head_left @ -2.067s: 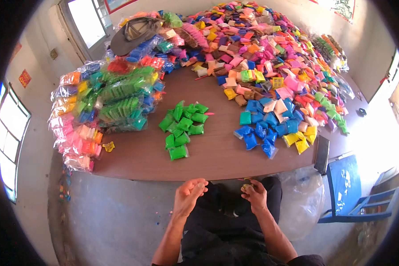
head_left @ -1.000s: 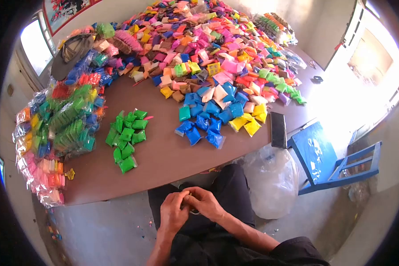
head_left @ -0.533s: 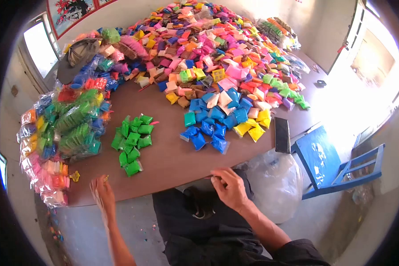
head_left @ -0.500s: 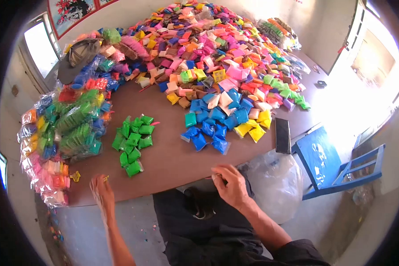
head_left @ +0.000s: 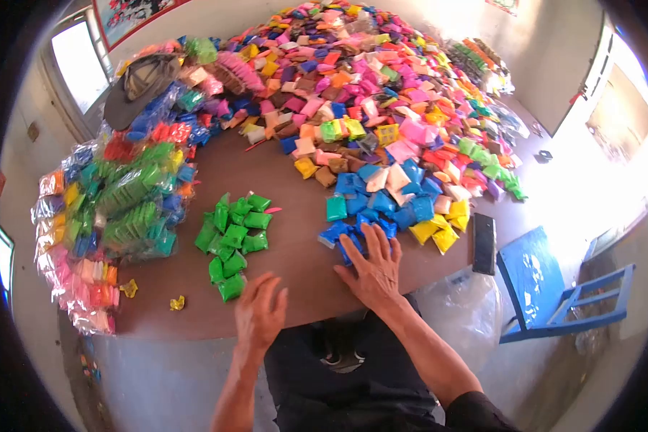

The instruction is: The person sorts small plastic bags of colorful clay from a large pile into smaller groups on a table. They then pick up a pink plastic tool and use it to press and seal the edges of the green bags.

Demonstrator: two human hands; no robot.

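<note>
My right hand is spread over the near edge of the dark blue packets, its fingertips touching or just above them; whatever lies beneath the fingers is hidden. Beside the lower end of the green packets is my left hand, fingers apart and slightly bent, holding nothing. Yellow packets lie to the right of the blue ones. A small crumpled yellow piece rests near the table's front edge, left of my left hand.
A large heap of colourful packets covers the back of the brown table. Bagged packets and a cap are at the left. At the right are a black phone-like object, a blue chair and a clear plastic bag.
My left hand has moved right towards the green packets, and the small yellow piece now lies on the table. My right hand has reached forward to the blue packets and spread its fingers.
</note>
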